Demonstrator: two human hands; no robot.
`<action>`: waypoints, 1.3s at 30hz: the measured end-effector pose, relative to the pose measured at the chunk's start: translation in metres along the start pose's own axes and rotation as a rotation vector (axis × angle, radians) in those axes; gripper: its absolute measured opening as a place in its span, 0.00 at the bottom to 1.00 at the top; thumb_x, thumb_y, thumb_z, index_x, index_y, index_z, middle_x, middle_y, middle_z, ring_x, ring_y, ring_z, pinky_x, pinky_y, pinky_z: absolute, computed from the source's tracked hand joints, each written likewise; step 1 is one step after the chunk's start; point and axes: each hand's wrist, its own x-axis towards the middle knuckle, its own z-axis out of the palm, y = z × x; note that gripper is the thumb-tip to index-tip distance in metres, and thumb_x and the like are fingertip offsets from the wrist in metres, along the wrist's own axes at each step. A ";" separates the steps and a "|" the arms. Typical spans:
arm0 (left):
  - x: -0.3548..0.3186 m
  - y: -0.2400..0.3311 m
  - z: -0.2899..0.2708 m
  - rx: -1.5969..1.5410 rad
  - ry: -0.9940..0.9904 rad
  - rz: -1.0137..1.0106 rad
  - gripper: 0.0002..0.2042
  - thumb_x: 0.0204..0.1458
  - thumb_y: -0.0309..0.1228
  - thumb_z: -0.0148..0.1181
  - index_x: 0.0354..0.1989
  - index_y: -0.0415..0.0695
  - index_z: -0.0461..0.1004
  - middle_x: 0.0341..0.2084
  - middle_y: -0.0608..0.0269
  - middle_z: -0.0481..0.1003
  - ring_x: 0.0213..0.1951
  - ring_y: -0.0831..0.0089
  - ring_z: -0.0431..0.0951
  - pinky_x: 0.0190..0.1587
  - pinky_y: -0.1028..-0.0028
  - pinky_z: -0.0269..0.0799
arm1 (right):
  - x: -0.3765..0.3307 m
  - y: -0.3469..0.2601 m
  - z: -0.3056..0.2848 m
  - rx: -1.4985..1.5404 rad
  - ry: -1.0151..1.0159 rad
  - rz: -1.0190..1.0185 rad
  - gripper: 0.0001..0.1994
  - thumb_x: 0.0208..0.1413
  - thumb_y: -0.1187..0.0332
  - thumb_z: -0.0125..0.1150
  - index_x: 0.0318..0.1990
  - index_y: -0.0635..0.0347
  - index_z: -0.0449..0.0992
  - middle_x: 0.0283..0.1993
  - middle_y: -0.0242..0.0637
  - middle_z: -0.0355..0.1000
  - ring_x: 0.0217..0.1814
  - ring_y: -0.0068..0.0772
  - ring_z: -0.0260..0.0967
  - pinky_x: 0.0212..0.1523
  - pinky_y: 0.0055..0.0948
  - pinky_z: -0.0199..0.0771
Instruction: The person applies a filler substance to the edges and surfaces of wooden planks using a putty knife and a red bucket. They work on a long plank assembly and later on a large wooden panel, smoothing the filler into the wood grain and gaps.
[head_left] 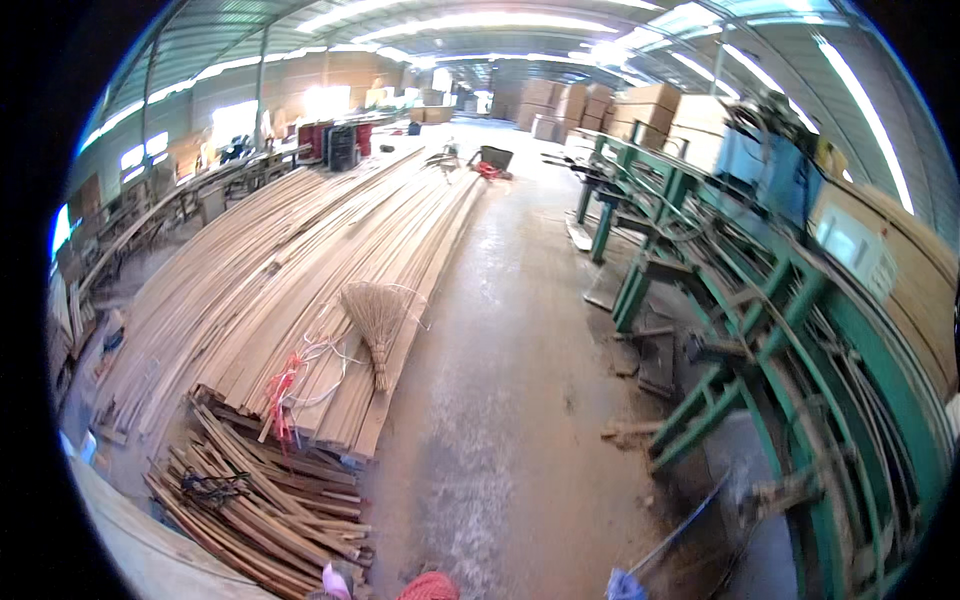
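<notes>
Neither of my hands shows in the frame, so I cannot tell whether they are open or holding anything. Nearest the bottom edge, at lower left, lies a bundle of dark wood strips (262, 505); just above it a straw broom (375, 325) rests on long pale planks (300, 270). A green machine frame (760, 340) fills the right side, and the red object (430, 586) at bottom centre is possibly cord.
</notes>
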 end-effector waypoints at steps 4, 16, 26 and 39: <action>0.146 0.198 0.163 0.020 -0.069 0.467 0.11 0.59 0.31 0.46 0.40 0.42 0.75 0.26 0.63 0.76 0.25 0.69 0.76 0.27 0.70 0.72 | 0.159 -0.057 0.079 -0.506 -0.069 0.117 0.14 0.60 0.69 0.51 0.52 0.55 0.74 0.46 0.40 0.74 0.46 0.35 0.69 0.50 0.35 0.70; 0.472 0.441 0.503 0.152 -0.102 0.572 0.06 0.58 0.29 0.53 0.36 0.44 0.77 0.25 0.64 0.77 0.27 0.76 0.74 0.31 0.76 0.69 | 0.754 -0.262 0.283 -0.781 -0.246 0.170 0.10 0.61 0.65 0.49 0.44 0.54 0.76 0.34 0.35 0.74 0.34 0.34 0.69 0.37 0.37 0.69; 0.606 0.487 0.585 -0.465 0.615 -0.316 0.24 0.57 0.52 0.42 0.43 0.43 0.72 0.31 0.55 0.77 0.26 0.58 0.75 0.30 0.62 0.72 | 1.294 -0.612 0.514 -0.519 -0.268 -0.392 0.18 0.62 0.59 0.50 0.23 0.56 0.78 0.29 0.34 0.77 0.28 0.31 0.70 0.24 0.40 0.69; 1.198 1.124 1.165 -0.268 -0.387 0.085 0.11 0.59 0.34 0.51 0.36 0.42 0.77 0.30 0.65 0.78 0.33 0.73 0.77 0.38 0.74 0.74 | 1.651 -0.732 0.600 -0.874 -0.263 0.270 0.16 0.59 0.56 0.51 0.39 0.57 0.80 0.36 0.48 0.77 0.40 0.47 0.75 0.40 0.43 0.72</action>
